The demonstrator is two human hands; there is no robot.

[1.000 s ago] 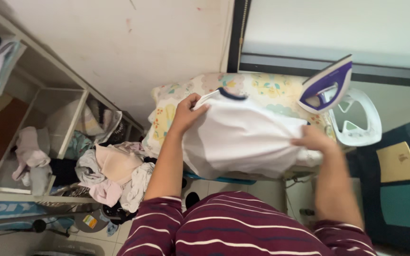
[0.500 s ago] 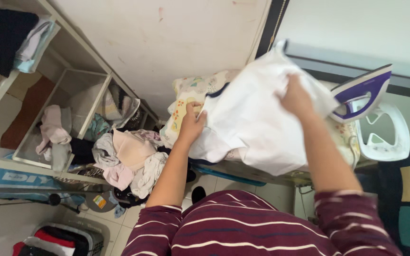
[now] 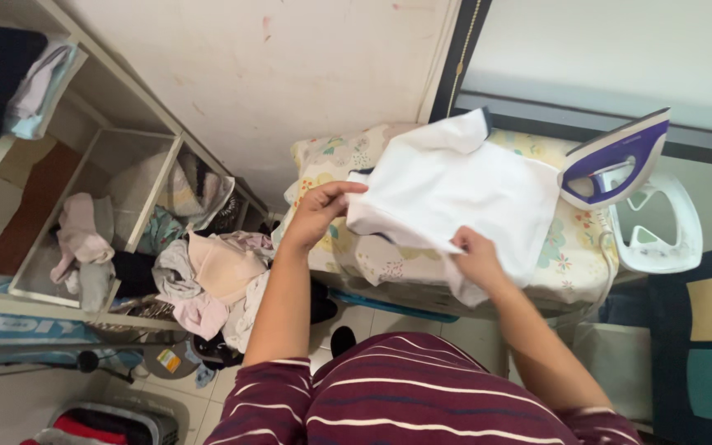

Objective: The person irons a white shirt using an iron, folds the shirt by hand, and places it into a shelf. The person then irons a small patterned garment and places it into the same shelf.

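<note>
A white shirt (image 3: 463, 185) with a dark collar edge lies folded over on the floral-covered ironing board (image 3: 574, 255). My left hand (image 3: 321, 210) pinches the shirt's left edge. At the near edge, my right hand (image 3: 478, 257) grips the folded fabric. A purple and white iron (image 3: 615, 161) stands tilted on its white rest (image 3: 657, 235) at the board's right end, just beside the shirt.
A heap of crumpled clothes (image 3: 208, 284) lies on the floor left of the board. White open shelving (image 3: 84, 181) with more clothes runs along the left wall. A basket of garments (image 3: 109, 424) sits at the bottom left. A window (image 3: 611, 58) is behind the board.
My right hand had lifted the shirt's far side high, then brought it down and over; the shirt now lies folded on the board, and my right hand holds its near edge.
</note>
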